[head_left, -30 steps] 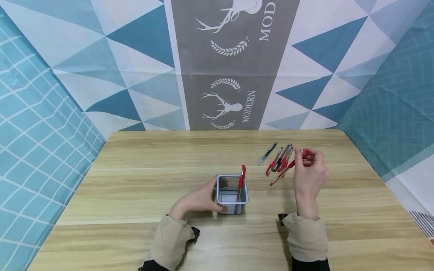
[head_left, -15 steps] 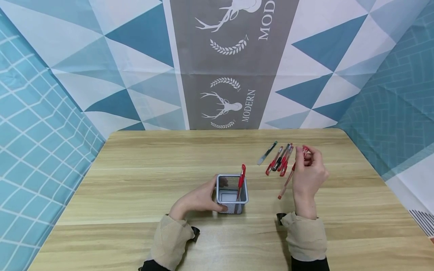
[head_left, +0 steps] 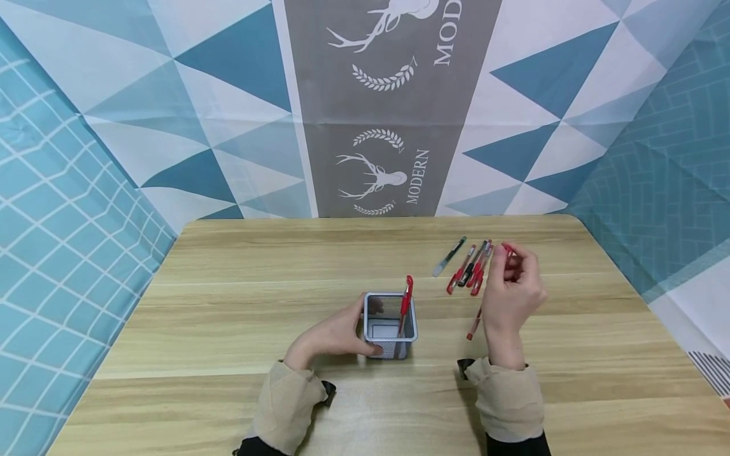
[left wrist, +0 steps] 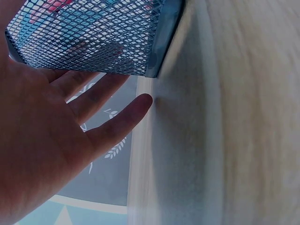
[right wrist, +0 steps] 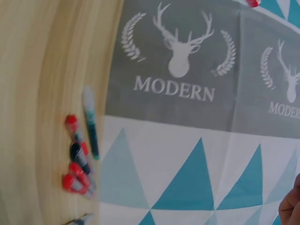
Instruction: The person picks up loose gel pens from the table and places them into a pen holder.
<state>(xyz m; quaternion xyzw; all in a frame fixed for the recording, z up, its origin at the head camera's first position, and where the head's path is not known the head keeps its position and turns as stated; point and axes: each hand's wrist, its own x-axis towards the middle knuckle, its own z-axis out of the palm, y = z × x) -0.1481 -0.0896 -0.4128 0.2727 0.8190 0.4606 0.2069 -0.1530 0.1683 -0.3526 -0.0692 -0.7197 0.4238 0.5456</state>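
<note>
My left hand [head_left: 333, 332] holds a grey mesh pen holder [head_left: 392, 349], thumb at its front and fingers behind it. In the left wrist view the fingers [left wrist: 117, 124] lie along the mesh wall [left wrist: 93, 37], the nearest one apart from it. One red pen [head_left: 406, 301] leans upright inside the holder. My right hand [head_left: 513, 294] pinches another red pen [head_left: 474, 325] above the table, its lower end pointing down towards me; the palm hides its middle. Just left of that hand lie several red and black pens [head_left: 471, 272] in a loose bunch.
A pen with a dark green body and clear cap [head_left: 448, 256] lies slightly apart, left of the bunch. The wooden table [head_left: 256, 272] ends at a patterned cloth backdrop [head_left: 371, 107]. Blue cloth [head_left: 68, 209] hangs on the left side.
My right hand has moved slightly left. The red pen in it has swung from a leftward slant to a steeper one, partly behind the hand. The left hand and holder have stayed put.
</note>
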